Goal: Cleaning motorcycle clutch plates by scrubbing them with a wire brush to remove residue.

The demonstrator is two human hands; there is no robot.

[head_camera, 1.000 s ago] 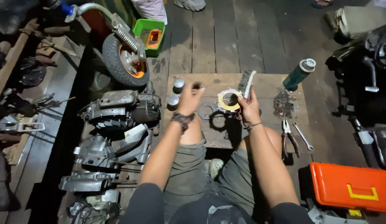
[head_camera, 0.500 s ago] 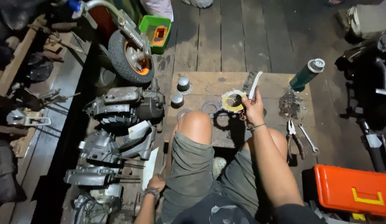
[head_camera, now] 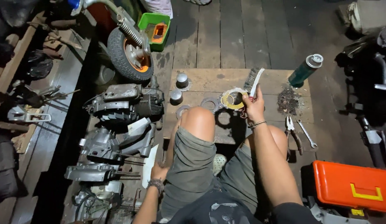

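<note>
We are sitting at the near edge of the wooden board (head_camera: 238,79), and everything is placed from that board. Nearest to us, our left hand (head_camera: 159,171) is now hanging down left of the board's near corner, beside our knee, close to a white sheet (head_camera: 149,164) and the engine parts (head_camera: 106,145) on the floor; a second ago it was raised over the board near the two metal caps (head_camera: 179,88), and half a second ago it was already dropping low. We cannot tell whether its fingers are curled or spread, nor whether it is holding anything. Our right hand (head_camera: 253,108) is staying over the middle of the board, closed around the handle of a wire brush (head_camera: 254,82) whose bristles are pointing away from us. Just left of that hand, the yellow-rimmed round part (head_camera: 231,99) is lying on the board, with flat rings (head_camera: 210,103) beside it. At the board's right edge pliers (head_camera: 292,132) and a wrench (head_camera: 306,133) are lying, and at its far right corner a green spray can (head_camera: 306,70) is leaning
</note>
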